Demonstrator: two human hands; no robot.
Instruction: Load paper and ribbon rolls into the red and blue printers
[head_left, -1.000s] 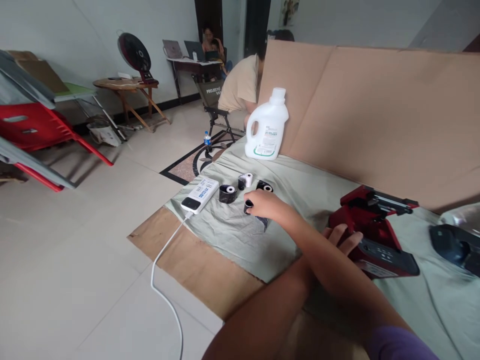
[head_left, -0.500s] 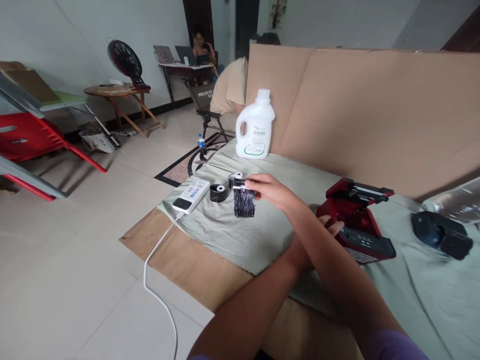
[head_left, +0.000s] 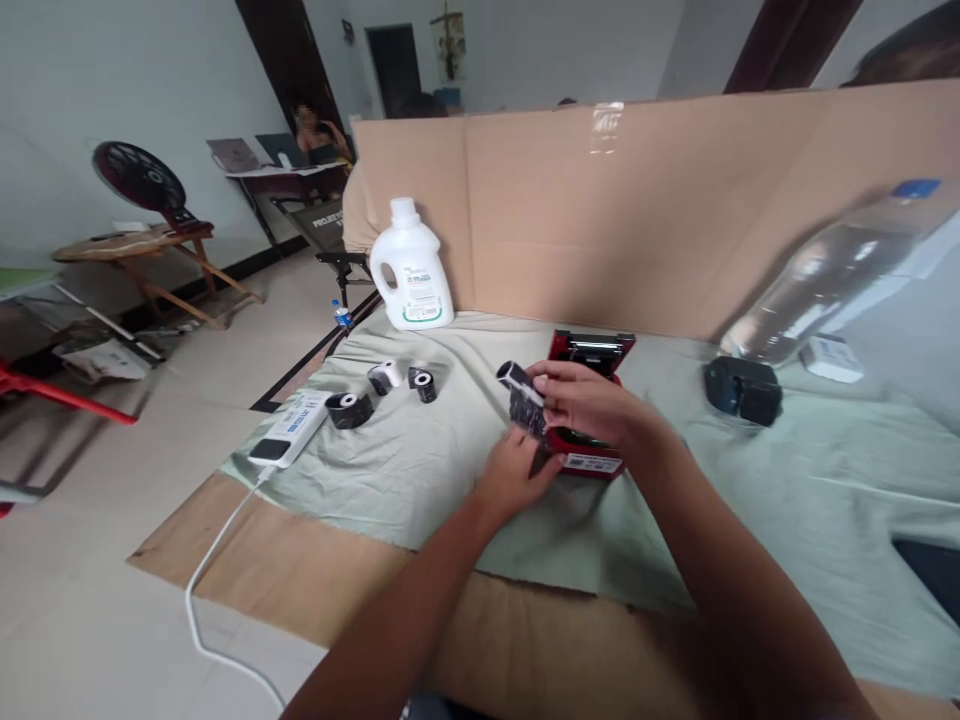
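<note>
My right hand is closed round a roll of shiny black film with a pale hollow core, held tilted over the left side of a red, printer-like machine. The machine's lid stands raised, and my right hand hides much of its inside. My left hand is wrapped at the machine's front left corner, thumb on the front, fingertips close under the film. To the left lie a black-wrapped roll, a white roll with black and a smaller black roll.
A white power bank-like device with a cable lies on the cloth at left. Behind stand a white jug and a cardboard screen. A black object and a large clear bottle are at right.
My right hand has brought the film roll from beside the loose rolls rightward to the red machine. My arms no longer cross. The view has turned right.
</note>
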